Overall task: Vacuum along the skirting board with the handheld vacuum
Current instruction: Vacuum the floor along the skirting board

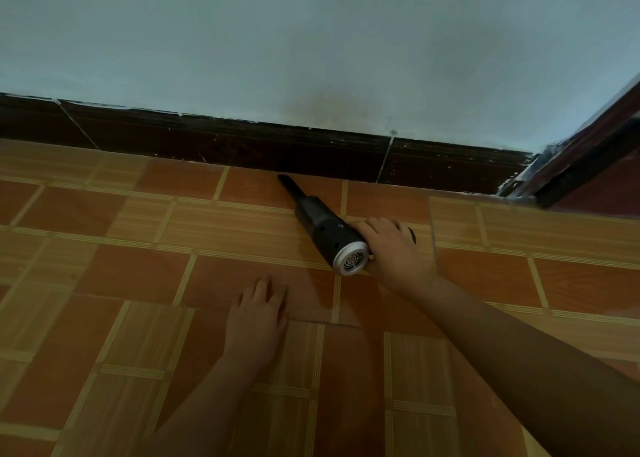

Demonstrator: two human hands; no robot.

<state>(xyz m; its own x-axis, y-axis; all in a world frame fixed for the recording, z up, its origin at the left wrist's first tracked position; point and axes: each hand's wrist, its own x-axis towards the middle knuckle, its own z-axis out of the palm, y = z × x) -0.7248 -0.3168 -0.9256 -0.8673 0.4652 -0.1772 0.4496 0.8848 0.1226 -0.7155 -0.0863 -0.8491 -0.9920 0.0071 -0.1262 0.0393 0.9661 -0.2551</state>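
Head view, I am watching the right hand [393,248] right of centre gripping the handheld vacuum [327,233], fingers [367,227] curling round it, nozzle [287,185] pointing upper left, tip just beside the skirting board [242,144], left hand [258,314] resting flat on the tiled floor [104,283], lower centre, fingers straight

Single head view looks down, close, at floor [138,276] meeting wall [311,40].

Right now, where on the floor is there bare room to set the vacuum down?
Bare tiled floor runs left of the vacuum, between the skirting board and the left hand. More lies right of the right hand, toward the door frame. Tight only between the hands.
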